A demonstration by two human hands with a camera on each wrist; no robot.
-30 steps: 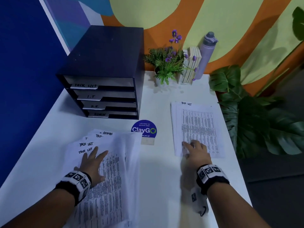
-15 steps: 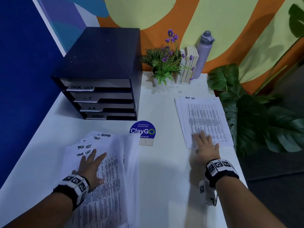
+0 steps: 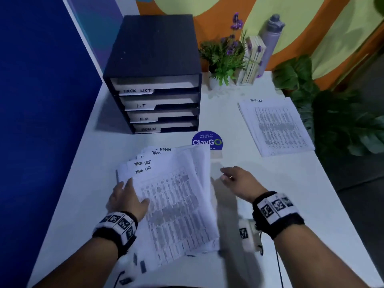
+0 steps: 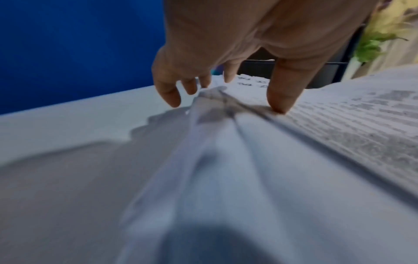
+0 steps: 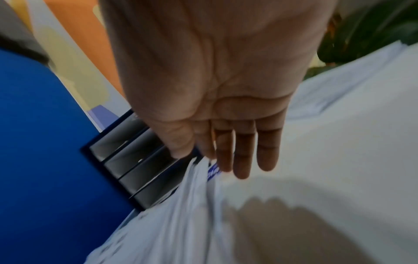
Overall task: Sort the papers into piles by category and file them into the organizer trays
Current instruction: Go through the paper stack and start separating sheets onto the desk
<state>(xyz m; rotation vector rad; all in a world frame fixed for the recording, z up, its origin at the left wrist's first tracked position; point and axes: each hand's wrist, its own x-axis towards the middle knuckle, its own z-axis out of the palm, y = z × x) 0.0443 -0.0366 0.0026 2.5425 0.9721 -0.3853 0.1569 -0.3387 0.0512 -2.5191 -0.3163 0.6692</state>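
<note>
A fanned pile of printed papers [image 3: 176, 200] lies near the front of the white table [image 3: 270, 194], with handwritten headings "TASK LIST" and "ADMIN" showing. My left hand [image 3: 135, 190] rests at its left edge. The thumb [image 4: 280, 107] presses on the top sheet, and the other fingers hang loosely past the edge. The sheets bunch into a ridge there. My right hand [image 3: 228, 175] hovers flat with straight fingers beside the pile's raised right edge [image 5: 181, 205] and holds nothing. A separate "TASK LIST" pile [image 3: 276, 125] lies at the right. The dark organizer [image 3: 153, 59] has trays labelled TASK LIST, I.T, H.R and ADMIN.
A round blue ClayGo sticker [image 3: 207, 140] sits between the piles, partly under the paper. At the back stand a potted plant [image 3: 224, 57], books [image 3: 252, 59] and a grey bottle [image 3: 273, 34]. Large leaves [image 3: 332, 125] overhang the right table edge. A blue wall [image 3: 41, 100] borders the left.
My right hand has left the task list pile and come left to the fanned pile's right edge. My left hand slid to the pile's left edge, and the pile's right side has lifted.
</note>
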